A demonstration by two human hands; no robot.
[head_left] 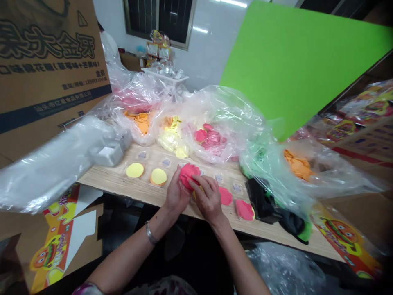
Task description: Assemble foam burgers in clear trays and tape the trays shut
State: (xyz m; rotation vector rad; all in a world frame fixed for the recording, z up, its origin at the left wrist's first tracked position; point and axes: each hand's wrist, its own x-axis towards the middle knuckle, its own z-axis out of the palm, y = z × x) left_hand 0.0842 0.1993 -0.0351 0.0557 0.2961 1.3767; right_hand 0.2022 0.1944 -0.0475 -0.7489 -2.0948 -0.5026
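At frame centre, your left hand (179, 191) cradles the pink wavy-edged piece (188, 172) while your right hand (208, 198) pinches it; squeezing too hard could crease its edge

A pale, glossy wall (211, 53) closes off the back of the room. Set in it is a dark window (172, 18) with upright bars and a grey metal frame; part of a second dark window (324, 5) shows at the upper right. Two white streaks of light (231, 3) gleam on the wall's surface. A large, flat, bright green panel (294, 61) slants across the right side, and a tall brown printed cardboard carton (52, 69) stands at the left. The light wood-grain tabletop (107, 175) has a dark edge; beneath it lies deep shadow.
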